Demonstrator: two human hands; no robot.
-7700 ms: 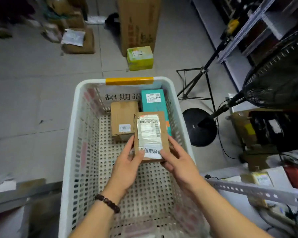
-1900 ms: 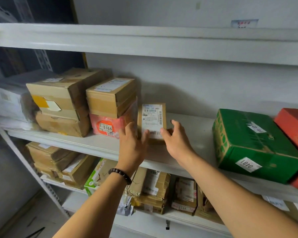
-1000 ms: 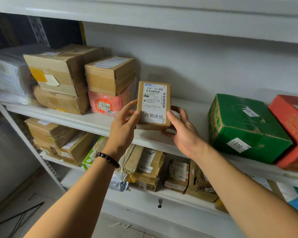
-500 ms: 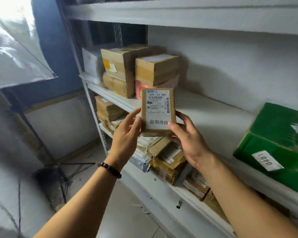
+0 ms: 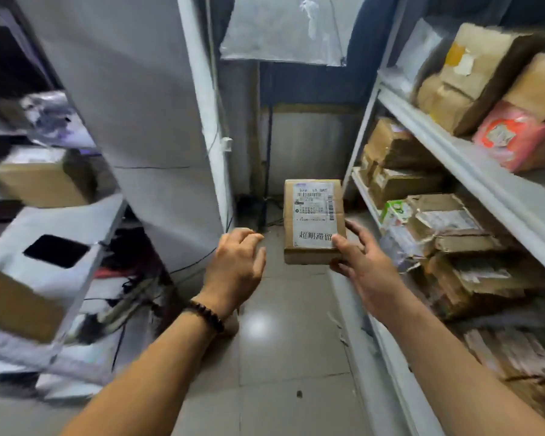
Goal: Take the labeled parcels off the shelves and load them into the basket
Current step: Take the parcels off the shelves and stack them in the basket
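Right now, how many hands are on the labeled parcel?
1: the right hand grips the parcel at its lower right corner; the left hand is apart to its left, holding nothing.

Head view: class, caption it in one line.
Right hand holds a labeled parcel in the aisle; left hand free beside it.

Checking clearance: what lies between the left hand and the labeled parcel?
Nothing: in the head view only floor shows between the left hand and the parcel, held by the right hand.

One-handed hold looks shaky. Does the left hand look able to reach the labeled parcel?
Probably yes: the left hand is empty, beside the parcel held by the right hand, nothing between them.
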